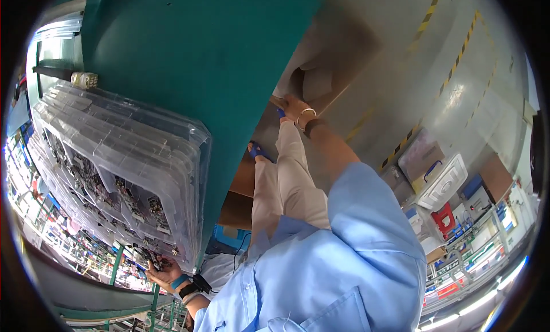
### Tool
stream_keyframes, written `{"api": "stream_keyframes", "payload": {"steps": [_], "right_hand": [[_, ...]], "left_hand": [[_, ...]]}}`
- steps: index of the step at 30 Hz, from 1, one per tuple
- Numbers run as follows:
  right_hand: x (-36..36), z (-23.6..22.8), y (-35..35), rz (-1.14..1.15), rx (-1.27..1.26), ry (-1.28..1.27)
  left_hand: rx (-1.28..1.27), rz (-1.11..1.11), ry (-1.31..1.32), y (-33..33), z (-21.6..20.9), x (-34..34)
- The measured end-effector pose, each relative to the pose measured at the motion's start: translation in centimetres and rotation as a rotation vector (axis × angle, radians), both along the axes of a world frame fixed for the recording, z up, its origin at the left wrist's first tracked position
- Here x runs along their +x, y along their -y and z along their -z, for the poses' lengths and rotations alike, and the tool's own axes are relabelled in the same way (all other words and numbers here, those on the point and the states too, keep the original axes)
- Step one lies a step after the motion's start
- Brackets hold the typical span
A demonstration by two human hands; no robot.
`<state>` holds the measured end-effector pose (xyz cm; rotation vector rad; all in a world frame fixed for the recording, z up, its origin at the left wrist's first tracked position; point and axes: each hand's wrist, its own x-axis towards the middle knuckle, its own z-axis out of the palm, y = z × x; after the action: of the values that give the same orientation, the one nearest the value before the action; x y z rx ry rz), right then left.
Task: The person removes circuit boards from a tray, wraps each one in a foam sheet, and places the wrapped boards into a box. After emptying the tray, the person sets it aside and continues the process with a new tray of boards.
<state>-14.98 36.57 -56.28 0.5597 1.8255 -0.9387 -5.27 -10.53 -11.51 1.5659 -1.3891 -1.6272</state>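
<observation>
My left hand [164, 273] is at the near end of a stack of clear plastic trays [197, 160]. Its fingers are curled around a small cluster of dark parts [150, 257], too small to name exactly. A blue band and a black band circle that wrist. Past the edge of the green table [189, 51], my right hand [295, 109] reaches down beside an open cardboard box [349, 57]. A bracelet and a dark band are on that wrist. The right fingertips are in shadow, and whether they grip anything is unclear.
Inside the trays lie many small dark parts [157, 211]. A small beige block [85, 79] sits behind them. On the grey floor run yellow-and-black stripes [458, 57]. White bins [441, 183] and a red chair-like thing [443, 219] stand to the right. My feet are below the table edge.
</observation>
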Motion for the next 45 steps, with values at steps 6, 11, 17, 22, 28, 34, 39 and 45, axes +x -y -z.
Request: {"api": "stream_keyframes", "payload": {"steps": [6, 11, 17, 22, 28, 34, 39, 45], "right_hand": [[0.5, -2.0, -5.5, -0.13, 0.184, -0.048], [4.4, -0.1, -16.4, 1.118, -0.67, 0.058], [-1.5, -23.2, -8.6, 0.059, -0.291, -0.358], [-3.9, -43.9, 4.5, -0.064, -0.523, -0.589], [-2.7, -52.1, 23.7, -0.045, -0.806, -0.461], [2.9, -48.6, 33.9, -0.101, -0.741, -0.23], [6.4, -48.8, 34.7, -0.043, -0.756, -0.31], [6.9, -52.1, 33.4, 0.017, -0.796, -0.569]], "left_hand": [[0.235, 0.131, -0.18, 1.5, -0.1, 1.8], [0.322, 0.067, -0.179, 1.0, 1.6, 0.5], [0.397, -0.014, -0.363, -0.9, 0.0, 1.8], [0.509, 0.087, -0.526, -0.2, -0.3, 2.0], [0.634, 0.214, -0.764, 0.3, -1.1, 3.4], [0.678, 0.349, -0.798, 1.2, -3.4, 3.8], [0.784, 0.349, -0.803, 3.6, -0.4, 4.8], [0.74, 0.348, -0.757, 5.2, -0.6, 4.7]]}}
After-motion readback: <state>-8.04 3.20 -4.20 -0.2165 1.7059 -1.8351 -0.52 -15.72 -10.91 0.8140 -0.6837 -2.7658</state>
